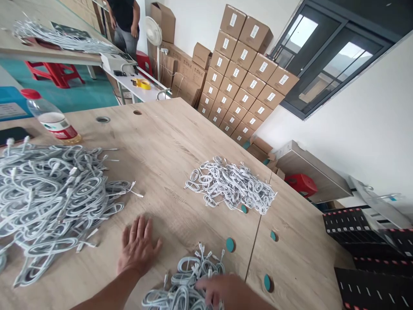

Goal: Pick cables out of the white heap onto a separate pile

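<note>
My left hand (pixel 138 245) lies flat on the wooden table, fingers stretched out, holding nothing. To its left spreads a large pile of coiled grey-white USB cables (pixel 61 189). My right hand (pixel 222 287), slightly blurred, is over a smaller pile of coiled cables (pixel 185 286) at the front edge of the view. Its index finger points left and apart from the other fingers, which bend downward. I see no cable clearly held in it; whether the fingertips touch the pile is unclear. Farther back on the table sits a third pile of thinner white coiled cables (pixel 234 183).
A red-capped bottle (pixel 56 118) and a dark phone (pixel 13 135) stand at the left. Green round caps (pixel 230 244) dot the tabletop. Stacked cartons (pixel 240 73) line the wall. Black racks (pixel 371 280) are at right. A person (pixel 125 26) stands at the back.
</note>
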`<action>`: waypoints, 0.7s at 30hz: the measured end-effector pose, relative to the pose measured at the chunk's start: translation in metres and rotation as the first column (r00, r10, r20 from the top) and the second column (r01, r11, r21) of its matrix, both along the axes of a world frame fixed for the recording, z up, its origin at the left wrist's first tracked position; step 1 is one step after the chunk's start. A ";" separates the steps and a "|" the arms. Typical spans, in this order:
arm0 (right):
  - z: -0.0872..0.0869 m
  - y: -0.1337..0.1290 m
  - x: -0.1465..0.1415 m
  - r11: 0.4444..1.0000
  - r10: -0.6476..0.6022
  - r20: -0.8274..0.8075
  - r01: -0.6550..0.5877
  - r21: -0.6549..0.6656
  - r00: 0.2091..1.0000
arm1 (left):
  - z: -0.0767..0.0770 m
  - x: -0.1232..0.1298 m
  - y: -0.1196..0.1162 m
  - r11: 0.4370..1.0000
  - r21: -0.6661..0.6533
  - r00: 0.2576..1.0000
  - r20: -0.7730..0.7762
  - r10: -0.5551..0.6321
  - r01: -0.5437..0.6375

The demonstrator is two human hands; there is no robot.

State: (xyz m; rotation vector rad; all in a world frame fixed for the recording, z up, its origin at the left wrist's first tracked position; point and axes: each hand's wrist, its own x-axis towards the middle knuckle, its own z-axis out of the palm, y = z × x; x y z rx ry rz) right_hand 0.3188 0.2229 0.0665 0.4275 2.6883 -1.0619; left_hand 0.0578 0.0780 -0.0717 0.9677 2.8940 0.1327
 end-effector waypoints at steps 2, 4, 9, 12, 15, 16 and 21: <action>0.002 0.053 -0.012 0.963 -0.267 -0.005 0.267 -0.041 0.964 | -0.001 0.000 -0.001 1.000 -0.006 1.000 0.003 -0.007 0.007; -0.006 0.107 -0.026 0.864 -0.498 -0.005 0.496 0.091 0.867 | -0.002 -0.001 -0.001 1.000 -0.005 1.000 0.007 -0.008 0.008; -0.058 0.187 -0.058 0.638 -0.723 0.082 0.618 0.460 0.685 | -0.006 0.000 -0.004 1.000 0.012 1.000 0.015 0.003 -0.003; -0.080 0.190 -0.065 0.543 -0.781 0.090 0.602 0.585 0.618 | -0.008 0.000 -0.005 1.000 0.027 1.000 0.008 -0.007 0.007; -0.082 0.185 -0.066 0.532 -0.771 0.099 0.551 0.643 0.629 | -0.009 0.001 -0.006 1.000 0.023 1.000 0.000 -0.020 0.020; -0.080 0.184 -0.066 0.551 -0.752 0.113 0.524 0.650 0.650 | -0.009 0.001 -0.006 1.000 0.020 1.000 0.003 -0.019 0.019; -0.057 0.179 -0.056 0.670 -0.636 0.233 0.376 0.640 0.736 | -0.004 0.000 -0.004 1.000 0.004 0.999 0.034 -0.008 0.008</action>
